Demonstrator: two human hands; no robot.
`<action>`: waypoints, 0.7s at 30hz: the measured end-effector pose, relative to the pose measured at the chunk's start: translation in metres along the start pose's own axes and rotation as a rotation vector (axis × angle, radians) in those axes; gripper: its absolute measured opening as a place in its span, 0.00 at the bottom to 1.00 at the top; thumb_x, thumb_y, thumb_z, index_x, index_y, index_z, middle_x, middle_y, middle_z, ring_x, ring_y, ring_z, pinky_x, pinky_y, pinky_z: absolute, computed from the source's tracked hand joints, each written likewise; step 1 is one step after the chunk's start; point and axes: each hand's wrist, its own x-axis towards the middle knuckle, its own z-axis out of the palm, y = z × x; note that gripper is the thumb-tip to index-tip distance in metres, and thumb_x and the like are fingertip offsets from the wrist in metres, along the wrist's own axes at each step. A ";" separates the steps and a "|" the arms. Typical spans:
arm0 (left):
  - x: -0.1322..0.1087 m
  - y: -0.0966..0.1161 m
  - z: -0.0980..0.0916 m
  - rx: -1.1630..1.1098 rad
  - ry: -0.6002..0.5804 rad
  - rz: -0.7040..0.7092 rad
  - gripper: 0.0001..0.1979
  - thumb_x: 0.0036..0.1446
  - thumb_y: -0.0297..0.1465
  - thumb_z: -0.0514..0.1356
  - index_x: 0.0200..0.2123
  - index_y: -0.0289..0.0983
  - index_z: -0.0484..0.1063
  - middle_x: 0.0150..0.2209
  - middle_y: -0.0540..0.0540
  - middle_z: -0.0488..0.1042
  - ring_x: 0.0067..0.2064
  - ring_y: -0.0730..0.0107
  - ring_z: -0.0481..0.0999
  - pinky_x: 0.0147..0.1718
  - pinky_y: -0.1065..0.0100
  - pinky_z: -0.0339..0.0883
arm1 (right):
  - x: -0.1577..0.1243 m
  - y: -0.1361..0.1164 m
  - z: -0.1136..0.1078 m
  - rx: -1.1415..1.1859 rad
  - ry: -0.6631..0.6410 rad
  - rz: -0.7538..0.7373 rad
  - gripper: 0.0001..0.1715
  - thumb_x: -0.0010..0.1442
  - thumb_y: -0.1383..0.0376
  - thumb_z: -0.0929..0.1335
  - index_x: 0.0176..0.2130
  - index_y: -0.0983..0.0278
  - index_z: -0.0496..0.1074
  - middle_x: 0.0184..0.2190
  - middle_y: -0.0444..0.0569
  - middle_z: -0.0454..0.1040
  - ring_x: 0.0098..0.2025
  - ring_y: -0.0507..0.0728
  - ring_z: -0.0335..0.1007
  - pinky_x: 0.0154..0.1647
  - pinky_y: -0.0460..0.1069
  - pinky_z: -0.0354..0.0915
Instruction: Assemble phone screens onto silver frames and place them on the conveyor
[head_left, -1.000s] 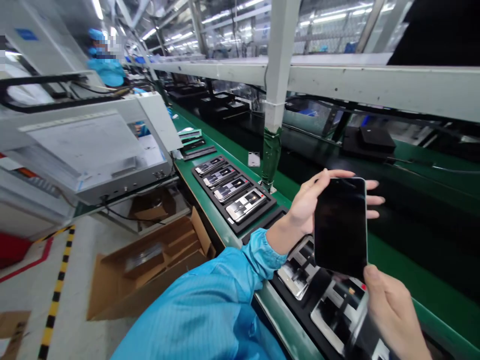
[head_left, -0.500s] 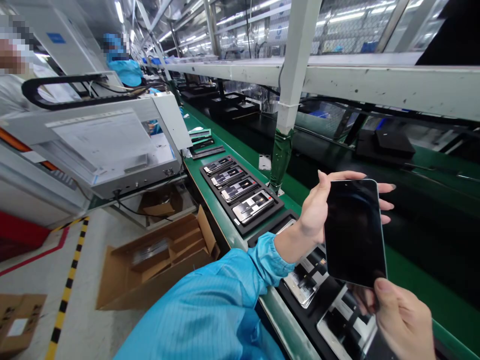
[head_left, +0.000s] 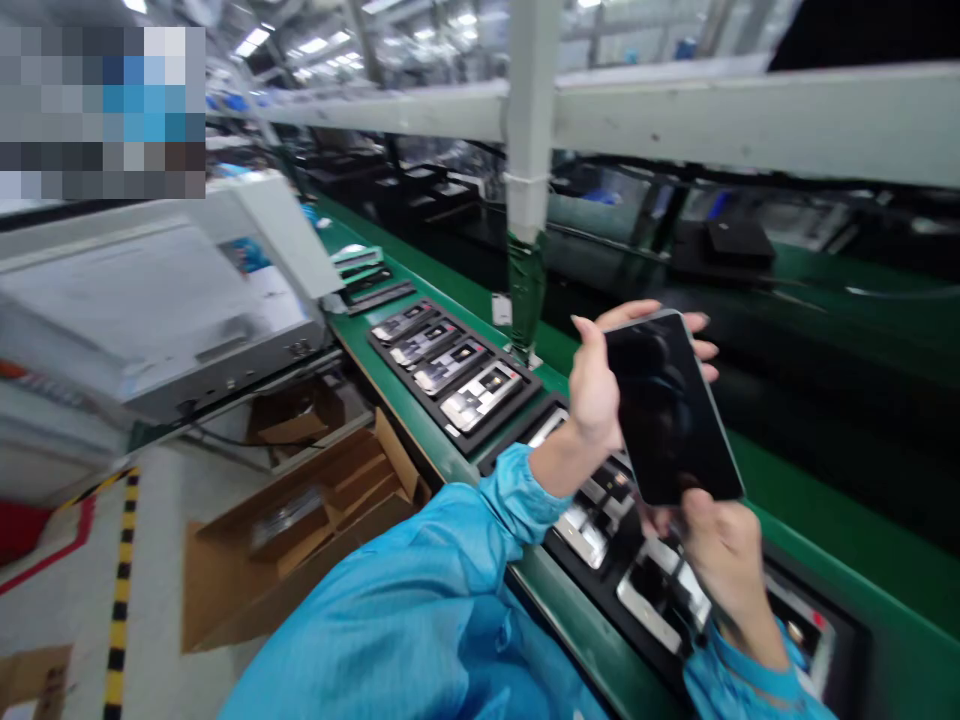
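A dark phone screen [head_left: 671, 410] with a thin pale rim is held up, its black face toward me. My left hand [head_left: 596, 390] wraps round its upper part, with fingertips showing past the far edge. At the bottom edge, my right hand [head_left: 720, 545] pinches the screen between thumb and fingers. Below both hands lies a black tray [head_left: 611, 590] with several phone parts, partly hidden by my hands and sleeves. Farther along the green bench, another black tray [head_left: 480, 445] carries several phone parts, silvery with black pieces and small red marks.
An open cardboard box [head_left: 225, 600] stands on the floor at the left, below a white machine [head_left: 187, 340]. A white post [head_left: 529, 130] wrapped in green rises behind the bench. Dark frames [head_left: 379, 297] lie farther up the bench.
The view has shifted, and the scene sits differently in it. The phone screen has tilted, its top leaning left. My right hand stays on its lower edge, and more of the right sleeve shows.
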 end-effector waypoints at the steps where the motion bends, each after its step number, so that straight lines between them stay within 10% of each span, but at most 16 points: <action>1: 0.001 0.000 0.000 0.033 0.014 0.039 0.33 0.81 0.51 0.33 0.56 0.34 0.66 0.49 0.36 0.81 0.42 0.61 0.85 0.43 0.58 0.80 | 0.003 -0.004 0.005 0.005 -0.040 -0.038 0.43 0.77 0.46 0.65 0.19 0.68 0.72 0.20 0.57 0.72 0.21 0.55 0.73 0.22 0.42 0.66; 13: 0.011 -0.003 -0.006 0.045 0.086 0.068 0.29 0.81 0.55 0.38 0.56 0.39 0.64 0.50 0.42 0.81 0.45 0.64 0.85 0.50 0.57 0.80 | 0.014 -0.018 0.012 0.164 -0.048 0.124 0.44 0.77 0.44 0.65 0.20 0.69 0.73 0.19 0.55 0.71 0.21 0.52 0.72 0.25 0.43 0.67; 21: 0.012 -0.003 0.000 0.006 0.116 -0.078 0.28 0.82 0.52 0.34 0.56 0.39 0.64 0.49 0.41 0.81 0.45 0.63 0.84 0.49 0.57 0.79 | 0.013 -0.022 -0.021 0.293 0.265 0.133 0.45 0.73 0.40 0.69 0.19 0.69 0.62 0.14 0.46 0.55 0.16 0.50 0.63 0.19 0.43 0.55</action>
